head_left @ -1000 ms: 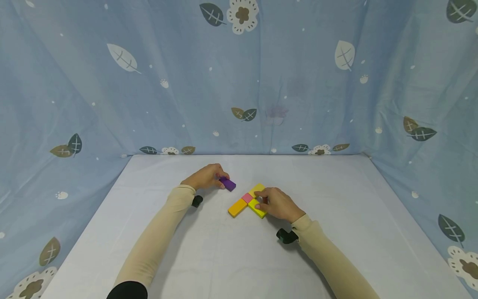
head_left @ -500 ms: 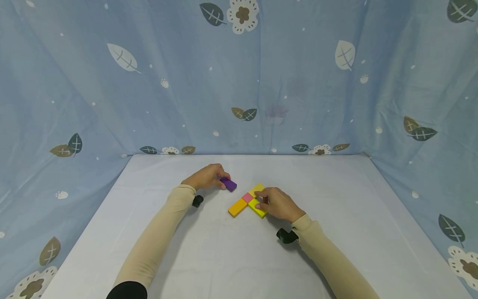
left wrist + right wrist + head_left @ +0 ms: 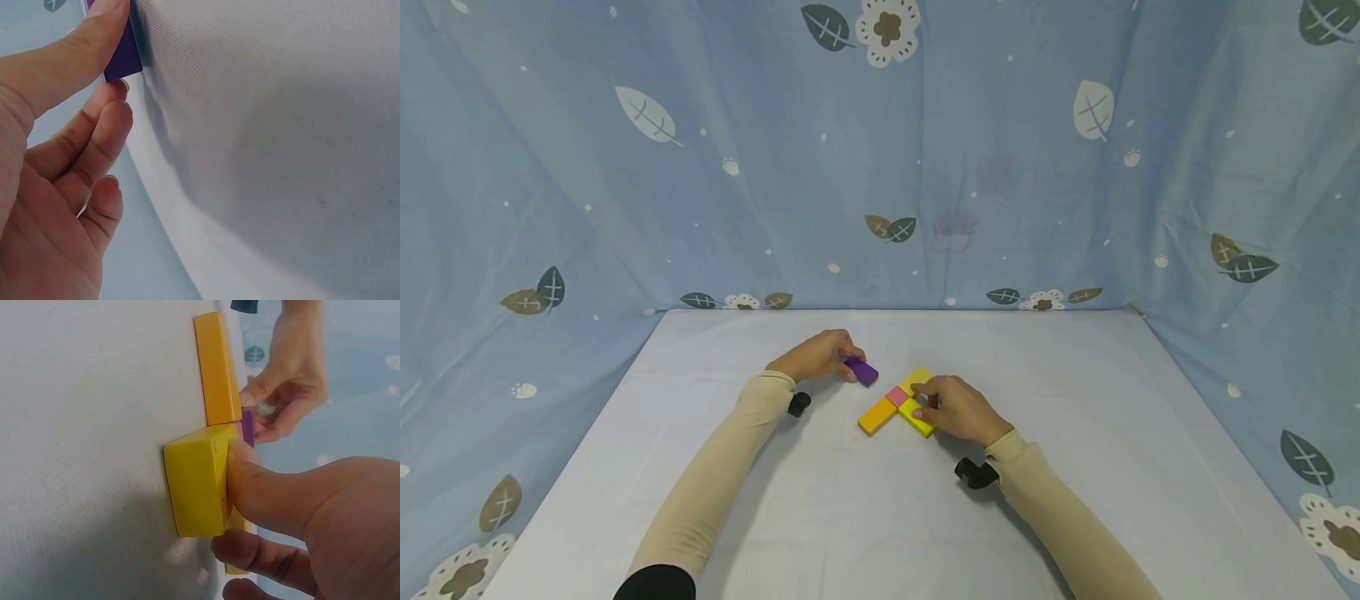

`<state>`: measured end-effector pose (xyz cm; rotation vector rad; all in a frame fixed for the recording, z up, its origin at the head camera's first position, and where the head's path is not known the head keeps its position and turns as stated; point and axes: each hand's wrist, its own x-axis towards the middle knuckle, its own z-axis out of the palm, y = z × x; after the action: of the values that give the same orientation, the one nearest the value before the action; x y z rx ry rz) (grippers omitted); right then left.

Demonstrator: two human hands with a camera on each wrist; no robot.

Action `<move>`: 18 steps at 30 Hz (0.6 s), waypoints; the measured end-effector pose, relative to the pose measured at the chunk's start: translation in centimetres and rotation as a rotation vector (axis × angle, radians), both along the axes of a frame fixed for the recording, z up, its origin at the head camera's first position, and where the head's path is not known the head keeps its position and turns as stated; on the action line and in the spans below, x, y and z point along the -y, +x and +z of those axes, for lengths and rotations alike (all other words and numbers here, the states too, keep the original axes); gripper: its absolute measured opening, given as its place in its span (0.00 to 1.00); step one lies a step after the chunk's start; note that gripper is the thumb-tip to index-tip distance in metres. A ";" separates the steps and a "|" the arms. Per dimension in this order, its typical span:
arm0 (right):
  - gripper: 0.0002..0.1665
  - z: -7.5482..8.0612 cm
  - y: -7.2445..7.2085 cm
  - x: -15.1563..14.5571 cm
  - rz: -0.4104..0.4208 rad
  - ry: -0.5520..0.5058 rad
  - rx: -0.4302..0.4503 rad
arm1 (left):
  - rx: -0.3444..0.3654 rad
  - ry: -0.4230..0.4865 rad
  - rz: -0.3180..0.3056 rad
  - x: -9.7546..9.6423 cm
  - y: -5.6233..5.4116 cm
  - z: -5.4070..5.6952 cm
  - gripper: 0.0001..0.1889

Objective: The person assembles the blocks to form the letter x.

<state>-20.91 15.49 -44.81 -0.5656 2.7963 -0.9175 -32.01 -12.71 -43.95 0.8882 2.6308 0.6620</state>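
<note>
Between thumb and fingers, my left hand [image 3: 816, 354] pinches the end of a purple block [image 3: 865, 372], close over the table; the block's dark end shows beneath the thumb in the left wrist view. To its right, my right hand [image 3: 961, 410] holds the nearer yellow block [image 3: 190, 487], thumb on its top edge and fingers curled at its far side. That block lies against a small pink block [image 3: 897, 397]. An orange block [image 3: 877, 417] extends from the pink one toward the front left, and another yellow block [image 3: 917, 380] toward the back right, partly behind the right fingers.
A white cloth covers the table [image 3: 820, 517]. Blue curtains [image 3: 760, 150] with leaf and flower prints stand behind it and along both sides. Dark wrist-worn devices hang below both wrists, close above the cloth.
My left hand has shifted slightly to the right and toward the front with the purple block, nearer the other blocks. The right hand and the joined blocks have stayed in place.
</note>
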 end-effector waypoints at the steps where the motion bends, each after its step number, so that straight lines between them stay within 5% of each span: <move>1: 0.27 0.0 0.0 0.0 -0.001 0.001 0.001 | -0.001 -0.001 0.001 0.0 0.0 0.0 0.19; 18: 0.27 0.0 0.0 0.0 -0.006 0.008 0.004 | -0.017 -0.022 -0.037 -0.2 0.0 -0.2 0.19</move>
<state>-20.89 15.52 -44.86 -0.5540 2.7979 -0.9072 -32.05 -12.52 -44.12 0.9383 2.6245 0.6170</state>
